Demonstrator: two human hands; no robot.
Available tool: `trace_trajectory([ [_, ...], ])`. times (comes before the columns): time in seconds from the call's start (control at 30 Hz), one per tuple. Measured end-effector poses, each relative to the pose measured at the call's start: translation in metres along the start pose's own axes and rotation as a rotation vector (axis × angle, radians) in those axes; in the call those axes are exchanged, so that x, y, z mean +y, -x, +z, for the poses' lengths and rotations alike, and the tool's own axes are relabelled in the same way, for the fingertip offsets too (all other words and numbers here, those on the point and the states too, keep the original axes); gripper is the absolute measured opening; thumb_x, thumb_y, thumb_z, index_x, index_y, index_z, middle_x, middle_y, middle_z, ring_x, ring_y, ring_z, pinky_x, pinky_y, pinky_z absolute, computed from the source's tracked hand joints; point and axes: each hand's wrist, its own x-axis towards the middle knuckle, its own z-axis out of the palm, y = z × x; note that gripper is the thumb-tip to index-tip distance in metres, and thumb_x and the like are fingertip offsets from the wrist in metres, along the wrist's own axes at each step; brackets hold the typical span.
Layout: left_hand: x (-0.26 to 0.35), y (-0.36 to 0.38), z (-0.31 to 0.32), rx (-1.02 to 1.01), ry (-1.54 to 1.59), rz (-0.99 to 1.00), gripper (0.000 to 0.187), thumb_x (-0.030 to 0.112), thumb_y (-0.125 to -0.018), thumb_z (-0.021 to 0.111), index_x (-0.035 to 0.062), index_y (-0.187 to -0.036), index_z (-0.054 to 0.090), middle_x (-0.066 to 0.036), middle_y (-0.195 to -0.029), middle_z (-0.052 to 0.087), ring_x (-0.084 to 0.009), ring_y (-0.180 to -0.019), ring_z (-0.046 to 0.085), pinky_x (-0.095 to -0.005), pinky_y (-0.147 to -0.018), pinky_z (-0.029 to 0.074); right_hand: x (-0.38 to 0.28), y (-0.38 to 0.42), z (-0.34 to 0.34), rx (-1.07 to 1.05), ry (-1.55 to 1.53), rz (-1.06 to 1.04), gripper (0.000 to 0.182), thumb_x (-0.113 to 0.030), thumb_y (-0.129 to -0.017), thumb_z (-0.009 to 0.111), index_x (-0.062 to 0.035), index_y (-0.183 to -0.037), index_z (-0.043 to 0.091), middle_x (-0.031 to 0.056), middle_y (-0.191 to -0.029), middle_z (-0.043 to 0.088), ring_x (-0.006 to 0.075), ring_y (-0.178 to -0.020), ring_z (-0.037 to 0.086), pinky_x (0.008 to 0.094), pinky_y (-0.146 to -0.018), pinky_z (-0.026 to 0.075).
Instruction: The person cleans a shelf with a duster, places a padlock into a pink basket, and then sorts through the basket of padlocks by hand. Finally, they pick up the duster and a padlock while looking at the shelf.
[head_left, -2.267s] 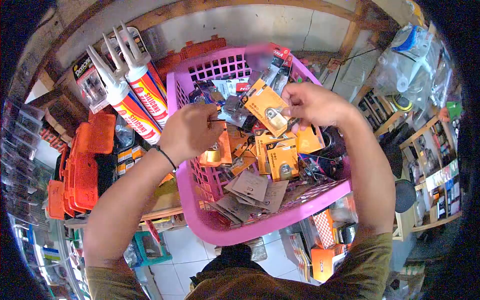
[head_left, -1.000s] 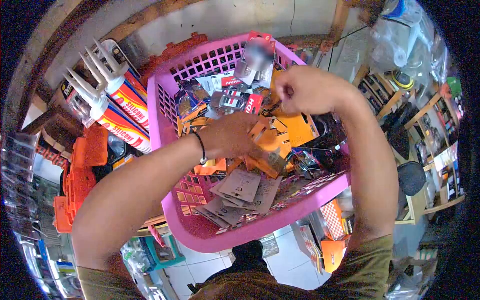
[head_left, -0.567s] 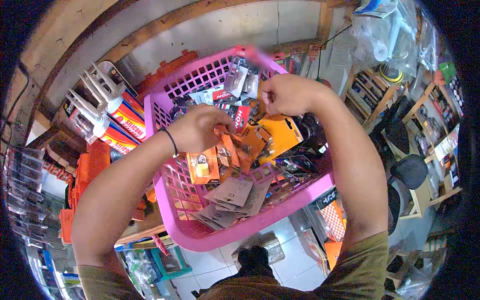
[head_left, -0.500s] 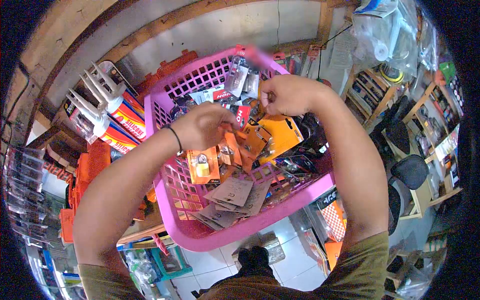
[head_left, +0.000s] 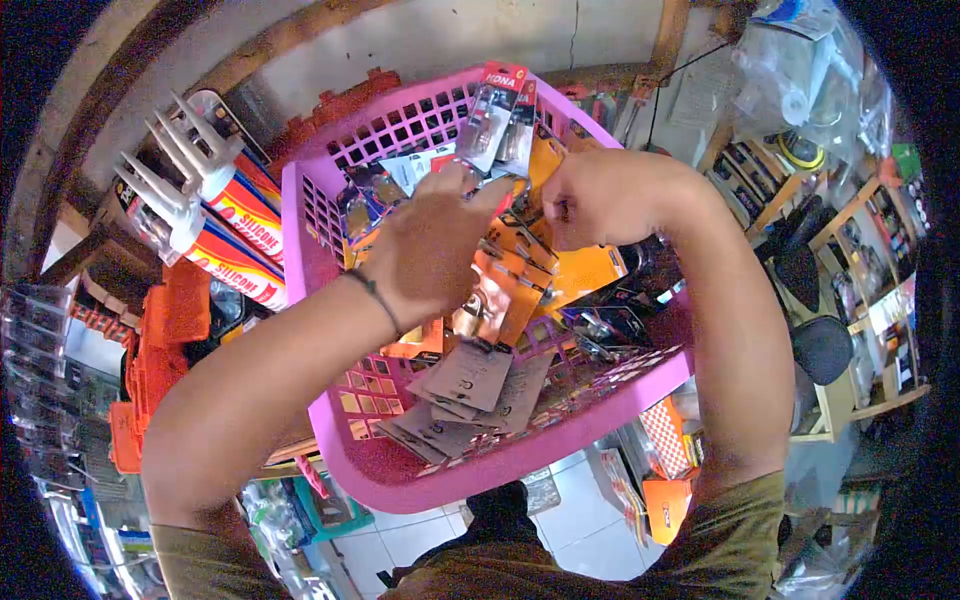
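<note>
A pink plastic basket [head_left: 400,490] holds many carded hardware packs. My left hand [head_left: 425,245], with a dark band at the wrist, reaches over the middle of the pile. Its fingers are apart, near red-and-white packs; the fingertips are partly hidden. Just below it lies an orange padlock pack [head_left: 490,300]. My right hand [head_left: 615,195] is curled closed above a yellow-orange card [head_left: 590,275] on the basket's right side; whatever its fingers hold is hidden. Blister packs with red headers [head_left: 495,115] lean against the far rim. Grey cards [head_left: 470,375] lie fanned near the front.
Silicone tubes [head_left: 245,225] with white nozzles stand left of the basket, above an orange-red case [head_left: 165,345]. Wooden shelves [head_left: 850,225] and a dark stool seat [head_left: 818,345] are at right. Tiled floor [head_left: 590,505] shows below.
My left hand has let go of an orange pack and moved up and right, its fingers spreading. My right hand has shifted slightly right and down, still curled. The view has shifted a little.
</note>
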Motion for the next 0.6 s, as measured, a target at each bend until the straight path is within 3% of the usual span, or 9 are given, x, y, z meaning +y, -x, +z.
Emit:
trace_trajectory([
  [0.13, -0.008, 0.023, -0.019, -0.022, 0.028, 0.150, 0.051, 0.007, -0.060, 0.068, 0.0084, -0.108, 0.051, -0.014, -0.097, 0.051, -0.0311, -0.092, 0.052, -0.0377, -0.074, 0.046, -0.001, 0.002, -0.001, -0.005, -0.015, 0.016, 0.023, -0.022, -0.069, 0.062, -0.0017, -0.079, 0.060, 0.0126, -0.070, 0.060, 0.0253, -0.066, 0.058, 0.0352, -0.060, 0.044],
  [0.2, -0.010, 0.038, -0.031, -0.258, 0.457, 0.438, 0.040, 0.010, -0.066, 0.065, 0.0075, -0.105, 0.054, -0.013, -0.098, 0.052, -0.0297, -0.094, 0.052, -0.0360, -0.078, 0.045, 0.002, 0.001, 0.000, 0.009, -0.025, -0.003, 0.023, -0.023, -0.070, 0.062, -0.0016, -0.078, 0.060, 0.0125, -0.070, 0.060, 0.0253, -0.066, 0.058, 0.0350, -0.060, 0.044],
  [0.23, -0.009, 0.041, -0.038, -0.264, 0.456, 0.436, 0.040, 0.010, -0.066, 0.065, 0.0075, -0.105, 0.054, -0.013, -0.098, 0.052, -0.0297, -0.094, 0.052, -0.0360, -0.078, 0.045, 0.004, 0.001, 0.001, 0.025, -0.026, -0.018, 0.023, -0.023, -0.070, 0.062, -0.0014, -0.078, 0.060, 0.0125, -0.069, 0.060, 0.0254, -0.066, 0.058, 0.0348, -0.060, 0.044],
  [0.3, -0.008, 0.046, -0.050, -0.878, 0.539, 0.218, 0.034, 0.014, -0.070, 0.062, 0.0065, -0.103, 0.056, -0.013, -0.096, 0.053, -0.0292, -0.090, 0.054, -0.0336, -0.082, 0.044, 0.006, -0.002, 0.004, 0.028, -0.006, -0.019, 0.023, -0.022, -0.070, 0.062, -0.0015, -0.078, 0.060, 0.0123, -0.069, 0.060, 0.0252, -0.066, 0.058, 0.0348, -0.060, 0.044],
  [0.47, -0.020, 0.059, -0.024, -0.934, 0.520, 0.168, 0.024, 0.014, -0.079, 0.054, 0.0055, -0.102, 0.057, -0.010, -0.075, 0.054, -0.0249, -0.070, 0.057, -0.0329, -0.063, 0.049, 0.007, -0.006, 0.004, 0.034, 0.028, -0.019, 0.019, -0.019, -0.069, 0.063, -0.0017, -0.076, 0.060, 0.0120, -0.068, 0.060, 0.0248, -0.065, 0.058, 0.0350, -0.060, 0.044],
  [0.53, -0.004, 0.048, -0.045, -1.162, 0.379, 0.089, 0.020, 0.015, -0.083, 0.048, 0.0048, -0.098, 0.056, -0.006, -0.069, 0.052, -0.0186, -0.063, 0.056, -0.0297, -0.055, 0.047, 0.009, -0.006, 0.006, 0.097, -0.066, -0.062, 0.016, -0.017, -0.068, 0.063, -0.0019, -0.074, 0.060, 0.0121, -0.066, 0.060, 0.0248, -0.064, 0.058, 0.0348, -0.059, 0.045],
  [0.57, -0.006, 0.050, -0.046, -1.163, 0.369, 0.090, 0.020, 0.015, -0.083, 0.048, 0.0048, -0.098, 0.056, -0.006, -0.069, 0.052, -0.0186, -0.063, 0.056, -0.0297, -0.055, 0.047, 0.009, -0.006, 0.006, 0.106, -0.068, -0.061, 0.016, -0.017, -0.068, 0.063, -0.0019, -0.074, 0.060, 0.0121, -0.066, 0.060, 0.0248, -0.064, 0.058, 0.0348, -0.059, 0.045],
  [0.6, -0.008, 0.057, -0.045, -1.119, 0.561, -0.025, 0.018, 0.016, -0.084, 0.046, 0.0046, -0.095, 0.055, -0.005, -0.069, 0.052, -0.0162, -0.060, 0.054, -0.0278, -0.053, 0.046, 0.008, -0.006, 0.006, 0.091, -0.051, -0.047, 0.015, -0.016, -0.068, 0.062, -0.0019, -0.073, 0.060, 0.0119, -0.066, 0.060, 0.0247, -0.063, 0.058, 0.0345, -0.059, 0.045],
])
